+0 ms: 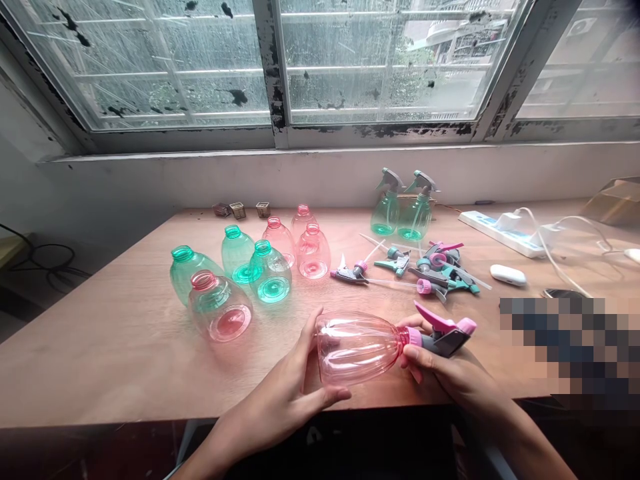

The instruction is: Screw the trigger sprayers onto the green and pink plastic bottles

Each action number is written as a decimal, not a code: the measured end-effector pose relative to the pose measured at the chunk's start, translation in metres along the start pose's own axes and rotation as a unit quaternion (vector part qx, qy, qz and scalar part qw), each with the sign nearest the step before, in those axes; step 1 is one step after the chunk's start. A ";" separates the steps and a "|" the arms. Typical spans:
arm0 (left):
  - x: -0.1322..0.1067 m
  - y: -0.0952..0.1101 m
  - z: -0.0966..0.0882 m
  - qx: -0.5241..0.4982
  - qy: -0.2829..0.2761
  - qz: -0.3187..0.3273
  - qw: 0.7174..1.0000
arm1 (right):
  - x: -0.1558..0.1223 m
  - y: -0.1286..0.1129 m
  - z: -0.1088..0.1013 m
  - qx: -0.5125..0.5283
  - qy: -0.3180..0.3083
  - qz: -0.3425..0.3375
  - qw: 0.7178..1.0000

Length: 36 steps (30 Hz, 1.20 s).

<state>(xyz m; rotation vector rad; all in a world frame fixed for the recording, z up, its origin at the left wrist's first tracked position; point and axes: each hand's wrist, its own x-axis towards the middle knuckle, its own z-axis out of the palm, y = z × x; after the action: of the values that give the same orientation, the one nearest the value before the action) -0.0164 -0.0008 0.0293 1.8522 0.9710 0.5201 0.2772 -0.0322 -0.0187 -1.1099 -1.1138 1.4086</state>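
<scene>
A pink transparent spray bottle lies sideways in the air above the table's front edge, its base to the left. My left hand cups the base end, thumb below and fingers behind. At the neck, my right hand pinches the pink collar of the grey and pink spray head, which sits on the bottle's mouth. Whether the collar is fully tightened cannot be seen. Just behind lies a pile of loose trigger spray heads in grey, pink and teal, some with straws.
Open green bottles and pink bottles stand at the left and centre. Two green bottles with spray heads stand by the wall. A power strip with cables, a white case and a cardboard box are at the right.
</scene>
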 end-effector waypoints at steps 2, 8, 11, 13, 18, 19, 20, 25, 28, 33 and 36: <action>0.000 0.000 0.000 -0.001 -0.003 -0.003 1.000 | 0.000 -0.001 0.000 0.002 0.007 0.003 1.000; -0.002 0.001 -0.001 0.001 0.002 -0.010 1.000 | 0.001 -0.005 0.001 -0.021 0.007 0.004 1.000; -0.002 0.000 -0.001 -0.003 0.001 -0.007 1.000 | 0.001 -0.005 0.001 -0.013 0.003 0.007 1.000; -0.002 0.000 0.000 -0.005 0.001 -0.004 1.000 | 0.001 -0.004 0.001 -0.006 -0.001 0.004 1.000; -0.001 0.000 0.000 -0.003 0.000 -0.003 1.000 | 0.000 -0.002 0.000 -0.006 0.000 0.001 1.000; -0.001 0.000 0.000 -0.002 0.000 -0.003 1.000 | 0.000 -0.002 0.000 -0.010 0.002 0.001 1.000; -0.001 0.000 0.000 -0.001 0.000 -0.002 1.000 | 0.000 -0.003 0.000 -0.014 0.001 0.001 1.000; 0.001 0.000 -0.001 0.006 0.007 0.000 1.000 | 0.000 -0.006 0.000 -0.026 -0.008 -0.006 1.000; 0.001 0.000 -0.001 0.005 0.001 -0.006 1.000 | 0.000 -0.006 0.000 -0.017 -0.006 -0.004 1.000; -0.001 -0.001 0.000 0.008 0.004 -0.018 1.000 | -0.001 -0.004 -0.001 -0.012 0.006 0.006 1.000; -0.002 0.000 0.001 0.009 0.008 -0.020 1.000 | -0.002 -0.004 0.000 -0.001 0.016 0.016 1.000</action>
<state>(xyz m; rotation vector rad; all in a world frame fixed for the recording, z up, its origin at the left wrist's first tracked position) -0.0171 -0.0023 0.0289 1.8437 1.0250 0.5037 0.2786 -0.0335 -0.0142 -1.1521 -1.0790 1.4105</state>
